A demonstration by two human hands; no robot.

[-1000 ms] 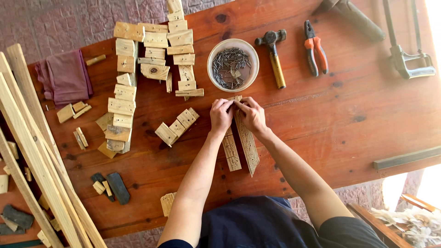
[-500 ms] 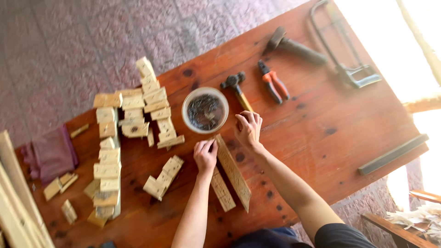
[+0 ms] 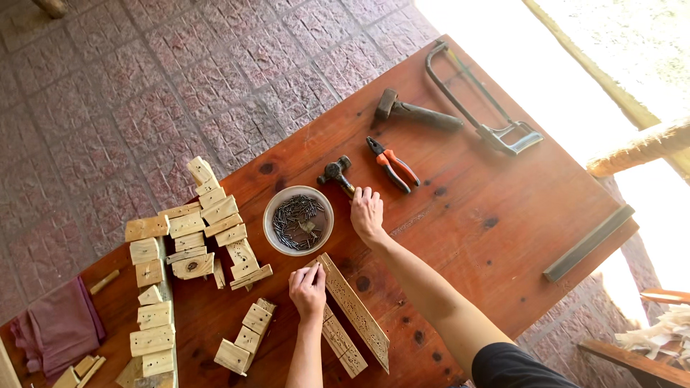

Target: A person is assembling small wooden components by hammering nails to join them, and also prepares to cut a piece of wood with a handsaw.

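Pale wooden slats lay at the lower centre of the frame on the reddish-brown table, two long drilled strips side by side. The left hand rested fingers-down on their upper end, touching the wood; whether it gripped anything could not be told. To its left, in the lower left of the frame, short wooden blocks lay in a row, and beyond them a larger heap of blocks spread toward the left edge beside a folded purple cloth.

Above the slats, mid-frame, the right hand lay on the handle of a small hammer — fingers draped over the handle, the head pointing toward the upper left. The two hands were apart, one on each thing. Just left of the right hand stood a round white bowl of dark nails.

Farther up lay orange-handled pliers, then a heavier dark-handled hammer, and a hacksaw in the upper right. A dark metal bar lay near the right edge of the table — over a paved floor.
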